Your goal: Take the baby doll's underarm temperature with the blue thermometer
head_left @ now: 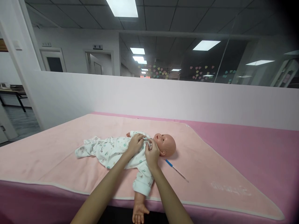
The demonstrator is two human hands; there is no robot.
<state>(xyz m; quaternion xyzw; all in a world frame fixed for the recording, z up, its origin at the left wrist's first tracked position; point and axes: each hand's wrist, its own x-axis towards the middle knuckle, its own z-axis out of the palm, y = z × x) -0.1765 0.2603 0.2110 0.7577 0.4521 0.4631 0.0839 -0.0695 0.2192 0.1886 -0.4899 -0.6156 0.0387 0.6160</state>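
Observation:
A baby doll [168, 145] lies on its back, its head to the right, dressed in a white patterned onesie [106, 153]. At the onesie's neck, below the doll's chin, my left hand [136, 143] is closed with its fingertips pinching the fabric. My right hand [152, 153] pinches the collar beside it, close to the doll's cheek. The exact fastening between my fingertips is too small to make out. One doll arm [139, 207] reaches over the near edge, palm up. Near the head lies a thin glass thermometer [179, 172] with a blue end.
Under the doll spreads a peach mat [58, 155] with a pale border, on a pink-covered table [268, 149]. A low white partition [163, 98] stands behind it. Beyond are glass with heart stickers and doorways. A dark table [14, 91] is at the far left.

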